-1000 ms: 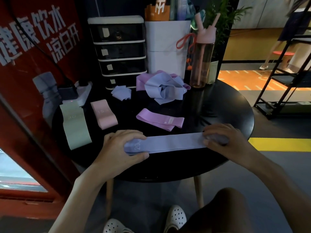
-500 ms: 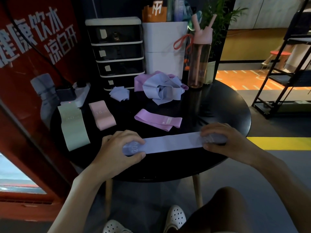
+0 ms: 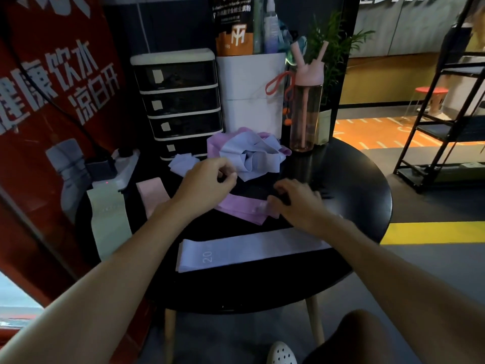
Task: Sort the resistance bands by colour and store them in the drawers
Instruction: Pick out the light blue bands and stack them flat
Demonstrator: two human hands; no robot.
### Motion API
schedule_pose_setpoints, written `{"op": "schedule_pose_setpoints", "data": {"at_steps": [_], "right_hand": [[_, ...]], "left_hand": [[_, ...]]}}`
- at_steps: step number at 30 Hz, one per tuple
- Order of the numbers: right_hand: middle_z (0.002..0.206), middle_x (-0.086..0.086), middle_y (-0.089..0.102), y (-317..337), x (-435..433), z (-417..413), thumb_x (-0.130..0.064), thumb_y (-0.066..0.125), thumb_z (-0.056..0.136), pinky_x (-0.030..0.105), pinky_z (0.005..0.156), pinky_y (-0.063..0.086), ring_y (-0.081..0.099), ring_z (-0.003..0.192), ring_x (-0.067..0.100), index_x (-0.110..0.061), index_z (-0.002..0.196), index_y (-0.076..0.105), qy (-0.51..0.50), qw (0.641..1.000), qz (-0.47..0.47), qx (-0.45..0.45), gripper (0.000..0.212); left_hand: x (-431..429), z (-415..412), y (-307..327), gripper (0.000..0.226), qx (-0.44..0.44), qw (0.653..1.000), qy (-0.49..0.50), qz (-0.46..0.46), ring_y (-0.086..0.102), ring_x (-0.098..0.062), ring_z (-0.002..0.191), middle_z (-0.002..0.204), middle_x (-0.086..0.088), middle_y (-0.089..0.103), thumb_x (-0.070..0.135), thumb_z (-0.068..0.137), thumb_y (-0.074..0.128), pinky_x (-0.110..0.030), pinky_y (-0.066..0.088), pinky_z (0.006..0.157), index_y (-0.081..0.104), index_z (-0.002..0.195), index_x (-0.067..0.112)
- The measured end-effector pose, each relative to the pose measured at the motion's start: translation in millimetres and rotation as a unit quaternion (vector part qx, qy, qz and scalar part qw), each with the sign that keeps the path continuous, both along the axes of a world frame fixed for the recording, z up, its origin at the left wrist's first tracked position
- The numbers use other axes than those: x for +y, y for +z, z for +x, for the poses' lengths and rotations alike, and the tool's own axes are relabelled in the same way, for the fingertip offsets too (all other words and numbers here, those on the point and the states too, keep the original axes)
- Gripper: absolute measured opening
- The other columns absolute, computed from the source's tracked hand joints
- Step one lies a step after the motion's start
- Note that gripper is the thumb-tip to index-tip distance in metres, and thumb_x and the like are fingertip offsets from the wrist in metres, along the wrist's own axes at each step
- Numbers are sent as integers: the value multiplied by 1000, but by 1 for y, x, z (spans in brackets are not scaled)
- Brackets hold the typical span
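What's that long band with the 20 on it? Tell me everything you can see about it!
The band is a long, pale bluish-lilac strip, a loop pressed flat, and it looks like soft, stretchy fabric. A white 20 is printed near its left end. It lies flat along the near edge of the black table. The right forearm crosses over its right end and hides it. Nothing grips it.

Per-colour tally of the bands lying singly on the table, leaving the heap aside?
Green band: 1
Pink band: 1
Purple band: 1
Blue: 2, the long band and the folded band
Total: 5. The heap mixes purple and blue; its count cannot be told.
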State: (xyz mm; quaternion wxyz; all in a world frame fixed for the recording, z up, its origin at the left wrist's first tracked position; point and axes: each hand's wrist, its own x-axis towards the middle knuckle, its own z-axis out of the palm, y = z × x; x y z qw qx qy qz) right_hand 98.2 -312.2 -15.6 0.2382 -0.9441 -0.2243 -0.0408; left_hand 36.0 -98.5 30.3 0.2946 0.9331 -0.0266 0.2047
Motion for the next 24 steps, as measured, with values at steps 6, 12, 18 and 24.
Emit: {"op": "schedule_pose_setpoints", "data": {"at_steps": [6, 12, 18, 24], "right_hand": [[125, -2, 47, -14, 3, 0, -51, 47, 95, 41, 96, 32, 43, 118, 23, -28, 122, 57, 9, 997, -60, -37, 37], [120, -5, 47, -18, 4, 0, -52, 42, 94, 38, 95, 33, 43, 114, 20, -28, 117, 59, 13, 997, -47, -60, 37], [119, -5, 48, -18, 4, -1, -58, 40, 95, 38, 94, 34, 43, 113, 19, -29, 116, 59, 17, 997, -45, -63, 40], [116, -6, 48, -19, 4, -3, -58, 39, 95, 37, 95, 35, 44, 111, 19, -29, 112, 60, 15, 997, -39, -64, 40]], "left_hand": [[26, 85, -2, 14, 20, 996, 85, -1, 65, -23, 95, 98, -4, 69, 20, 95, 57, -34, 51, 79, 66, 105, 14], [39, 132, -13, 39, 23, 993, 113, -16, 63, -28, 101, 114, -10, 65, 26, 94, 63, -34, 50, 86, 57, 131, 19], [43, 136, -19, 32, 17, 993, 110, -47, 64, -29, 99, 107, -9, 68, 10, 91, 61, -35, 52, 88, 63, 122, 17], [39, 125, -14, 13, -44, 991, 97, -85, 68, -27, 82, 82, -5, 69, 0, 87, 62, -31, 52, 71, 72, 92, 5]]}}
